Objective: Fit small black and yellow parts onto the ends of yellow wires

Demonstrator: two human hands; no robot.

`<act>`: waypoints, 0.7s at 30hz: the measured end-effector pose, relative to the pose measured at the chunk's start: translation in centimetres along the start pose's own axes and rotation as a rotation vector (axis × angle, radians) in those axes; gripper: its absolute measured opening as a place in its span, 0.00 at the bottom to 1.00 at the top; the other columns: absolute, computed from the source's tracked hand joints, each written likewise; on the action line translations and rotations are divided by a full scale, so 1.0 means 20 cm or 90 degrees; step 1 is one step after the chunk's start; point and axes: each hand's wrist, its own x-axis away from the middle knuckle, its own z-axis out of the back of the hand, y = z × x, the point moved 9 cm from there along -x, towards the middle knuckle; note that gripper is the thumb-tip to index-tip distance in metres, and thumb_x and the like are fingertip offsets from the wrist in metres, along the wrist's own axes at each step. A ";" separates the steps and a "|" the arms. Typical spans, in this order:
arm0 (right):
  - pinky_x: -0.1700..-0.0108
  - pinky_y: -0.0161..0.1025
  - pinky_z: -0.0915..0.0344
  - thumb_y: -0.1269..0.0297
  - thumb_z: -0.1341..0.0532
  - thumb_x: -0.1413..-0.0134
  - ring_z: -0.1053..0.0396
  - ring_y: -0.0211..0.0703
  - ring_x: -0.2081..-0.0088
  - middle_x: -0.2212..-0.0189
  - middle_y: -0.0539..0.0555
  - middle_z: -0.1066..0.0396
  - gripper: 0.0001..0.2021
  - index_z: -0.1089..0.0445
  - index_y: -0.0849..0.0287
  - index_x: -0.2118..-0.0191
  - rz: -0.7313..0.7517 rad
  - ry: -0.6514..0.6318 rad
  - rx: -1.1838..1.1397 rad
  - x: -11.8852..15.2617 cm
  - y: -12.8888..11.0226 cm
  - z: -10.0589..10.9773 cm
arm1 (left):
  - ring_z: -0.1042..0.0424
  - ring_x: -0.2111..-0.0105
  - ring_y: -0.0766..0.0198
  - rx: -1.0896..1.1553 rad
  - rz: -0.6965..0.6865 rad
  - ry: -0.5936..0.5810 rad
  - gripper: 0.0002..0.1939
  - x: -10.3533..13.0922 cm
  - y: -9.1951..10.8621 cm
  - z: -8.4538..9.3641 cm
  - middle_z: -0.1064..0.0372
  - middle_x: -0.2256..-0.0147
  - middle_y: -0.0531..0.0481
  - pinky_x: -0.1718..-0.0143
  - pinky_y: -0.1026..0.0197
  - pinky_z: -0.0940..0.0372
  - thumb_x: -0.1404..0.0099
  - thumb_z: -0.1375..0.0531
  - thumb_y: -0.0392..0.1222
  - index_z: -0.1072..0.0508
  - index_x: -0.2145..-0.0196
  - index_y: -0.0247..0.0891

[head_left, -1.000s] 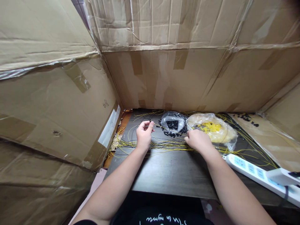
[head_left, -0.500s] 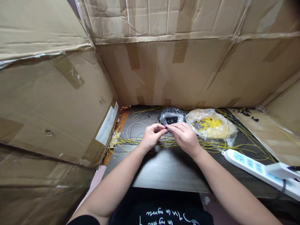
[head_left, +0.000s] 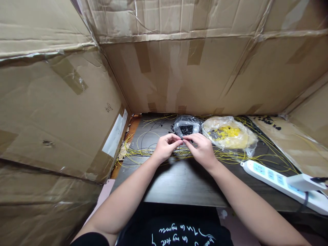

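Observation:
My left hand (head_left: 166,147) and my right hand (head_left: 201,148) meet fingertip to fingertip over the middle of the table. Between their pinched thumbs and forefingers is a small black piece (head_left: 181,138), too small to make out its exact kind. Just behind the fingers lies an open clear plastic bag (head_left: 176,125) of small black pieces (head_left: 186,129). To its right rests a larger plastic bag (head_left: 247,140) with small yellow pieces (head_left: 229,131) in it. Under the hands, a bundle of thin yellow and black wires (head_left: 143,152) runs across the table.
A white power strip (head_left: 266,175) with a plugged-in adapter lies at the right. Cardboard walls (head_left: 164,82) enclose the dark table (head_left: 176,188) at the back and sides. Loose black bits (head_left: 269,120) lie on cardboard at the back right.
My right hand's fingers have shifted slightly and now pinch more openly at the small black piece. The whole view has moved a little; the bags and wires stay where they were.

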 end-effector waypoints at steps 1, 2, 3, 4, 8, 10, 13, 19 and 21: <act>0.54 0.44 0.31 0.62 0.42 0.37 0.27 0.44 0.60 0.63 0.55 0.23 0.09 0.25 0.57 0.60 -0.015 0.002 -0.016 0.00 0.01 0.00 | 0.34 0.77 0.71 -0.003 -0.002 0.001 0.17 0.00 0.00 0.00 0.28 0.74 0.51 0.75 0.67 0.39 0.45 0.30 0.50 0.25 0.68 0.34; 0.54 0.43 0.31 0.62 0.41 0.38 0.27 0.44 0.60 0.64 0.55 0.23 0.08 0.25 0.57 0.61 -0.030 0.004 -0.031 0.00 0.02 0.00 | 0.34 0.77 0.71 -0.007 -0.003 0.001 0.17 0.00 0.00 0.00 0.28 0.74 0.51 0.75 0.66 0.39 0.45 0.30 0.50 0.25 0.68 0.34; 0.54 0.43 0.31 0.62 0.40 0.38 0.27 0.44 0.61 0.64 0.55 0.23 0.08 0.25 0.57 0.62 -0.045 0.006 -0.047 0.00 0.03 0.00 | 0.34 0.77 0.71 -0.011 -0.004 0.002 0.17 0.00 0.00 0.00 0.28 0.74 0.51 0.75 0.66 0.39 0.45 0.31 0.50 0.25 0.68 0.34; 0.55 0.42 0.31 0.62 0.40 0.39 0.27 0.43 0.61 0.65 0.54 0.23 0.07 0.24 0.57 0.63 -0.062 0.007 -0.063 0.00 0.04 0.00 | 0.34 0.77 0.71 -0.014 -0.005 0.003 0.16 0.00 0.00 0.00 0.28 0.74 0.51 0.75 0.66 0.39 0.45 0.31 0.50 0.25 0.68 0.34; 0.58 0.39 0.31 0.61 0.37 0.42 0.28 0.41 0.64 0.66 0.54 0.24 0.08 0.24 0.59 0.64 -0.142 -0.006 -0.136 0.00 0.10 -0.02 | 0.34 0.77 0.71 -0.020 -0.008 0.011 0.17 0.00 0.01 0.01 0.29 0.74 0.52 0.74 0.66 0.39 0.45 0.30 0.50 0.26 0.68 0.34; 0.59 0.39 0.31 0.59 0.37 0.43 0.28 0.40 0.65 0.66 0.54 0.24 0.09 0.24 0.59 0.64 -0.182 -0.017 -0.172 0.01 0.13 -0.04 | 0.34 0.77 0.70 -0.024 -0.010 0.011 0.16 0.00 0.01 0.01 0.29 0.75 0.52 0.74 0.66 0.39 0.45 0.31 0.50 0.26 0.68 0.34; 0.61 0.38 0.31 0.56 0.35 0.45 0.28 0.40 0.67 0.68 0.53 0.24 0.11 0.25 0.60 0.65 -0.240 -0.041 -0.255 0.03 0.17 -0.08 | 0.34 0.76 0.70 -0.036 -0.018 0.012 0.16 0.00 0.01 0.01 0.29 0.74 0.52 0.74 0.66 0.38 0.44 0.31 0.50 0.26 0.67 0.34; 0.64 0.37 0.31 0.53 0.34 0.48 0.29 0.39 0.68 0.69 0.53 0.25 0.14 0.26 0.61 0.66 -0.297 -0.084 -0.375 0.05 0.23 -0.14 | 0.33 0.76 0.69 -0.072 -0.031 0.012 0.16 0.01 0.02 0.02 0.28 0.73 0.50 0.73 0.66 0.38 0.44 0.31 0.50 0.25 0.67 0.34; 0.63 0.37 0.32 0.54 0.35 0.46 0.29 0.40 0.68 0.69 0.53 0.25 0.13 0.26 0.60 0.65 -0.273 -0.091 -0.333 0.04 0.22 -0.12 | 0.33 0.75 0.69 -0.073 -0.029 0.007 0.15 0.00 0.02 0.02 0.28 0.72 0.50 0.73 0.66 0.38 0.44 0.31 0.50 0.24 0.67 0.35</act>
